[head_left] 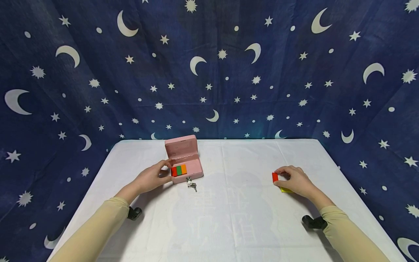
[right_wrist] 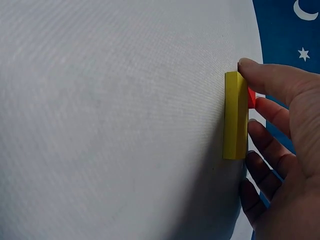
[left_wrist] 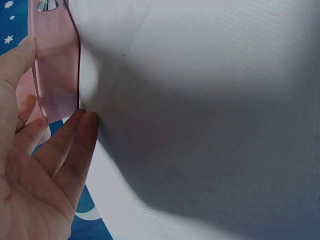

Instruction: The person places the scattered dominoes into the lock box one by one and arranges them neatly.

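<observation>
A pink cash box [head_left: 195,165] stands with its lid up on the left of the table. Inside, red [head_left: 174,171], green [head_left: 179,170] and orange [head_left: 184,169] blocks sit side by side. My left hand [head_left: 152,177] holds the box by its left end, the thumb at the front rim in the left wrist view. Far to the right, my right hand [head_left: 296,181] pinches a red block [head_left: 275,177] between thumb and index finger. A yellow block [right_wrist: 235,115] lies close beside the red one, partly hidden by the hand in the head view.
Keys [head_left: 194,186] hang from the lock at the box front. A white cloth [head_left: 229,218] covers the table. Dark blue fabric [head_left: 209,120] with moons and stars rises behind and along both sides. A black strap mount [head_left: 315,222] is on the right wrist.
</observation>
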The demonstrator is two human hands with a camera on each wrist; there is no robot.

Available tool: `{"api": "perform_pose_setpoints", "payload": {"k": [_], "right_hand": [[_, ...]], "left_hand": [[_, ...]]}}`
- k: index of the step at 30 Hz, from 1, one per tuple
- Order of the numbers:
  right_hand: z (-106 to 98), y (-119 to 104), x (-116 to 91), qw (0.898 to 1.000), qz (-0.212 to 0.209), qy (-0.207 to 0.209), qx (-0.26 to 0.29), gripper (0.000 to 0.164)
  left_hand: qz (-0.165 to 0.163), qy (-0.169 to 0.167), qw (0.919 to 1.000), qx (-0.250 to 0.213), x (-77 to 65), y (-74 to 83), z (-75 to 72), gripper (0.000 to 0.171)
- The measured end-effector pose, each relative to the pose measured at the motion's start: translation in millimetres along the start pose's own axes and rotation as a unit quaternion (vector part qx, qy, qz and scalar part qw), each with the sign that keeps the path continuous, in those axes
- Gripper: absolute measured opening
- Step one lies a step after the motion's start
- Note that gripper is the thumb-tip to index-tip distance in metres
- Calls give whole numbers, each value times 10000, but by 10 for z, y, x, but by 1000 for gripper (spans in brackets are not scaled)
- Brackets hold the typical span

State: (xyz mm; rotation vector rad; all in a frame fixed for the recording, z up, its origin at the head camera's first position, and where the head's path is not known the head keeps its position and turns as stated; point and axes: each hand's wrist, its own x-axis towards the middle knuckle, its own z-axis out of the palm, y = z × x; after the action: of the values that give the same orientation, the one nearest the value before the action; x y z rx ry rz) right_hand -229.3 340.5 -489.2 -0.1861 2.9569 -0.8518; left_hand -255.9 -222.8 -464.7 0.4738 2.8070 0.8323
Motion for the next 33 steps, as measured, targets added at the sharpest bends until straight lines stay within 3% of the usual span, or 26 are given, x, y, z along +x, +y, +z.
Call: {"api": "perform_pose_setpoints", "payload": {"k": [7,33], "right_hand": [[-6,25,1,9999,68,-127,20,57],[-34,20,-20,9990,106,-206,373,53]], "left_hand": [[38,-26,10000,-10,-9,-4,1,54],[21,20,10000,12,-11,-1,4,53]]}}
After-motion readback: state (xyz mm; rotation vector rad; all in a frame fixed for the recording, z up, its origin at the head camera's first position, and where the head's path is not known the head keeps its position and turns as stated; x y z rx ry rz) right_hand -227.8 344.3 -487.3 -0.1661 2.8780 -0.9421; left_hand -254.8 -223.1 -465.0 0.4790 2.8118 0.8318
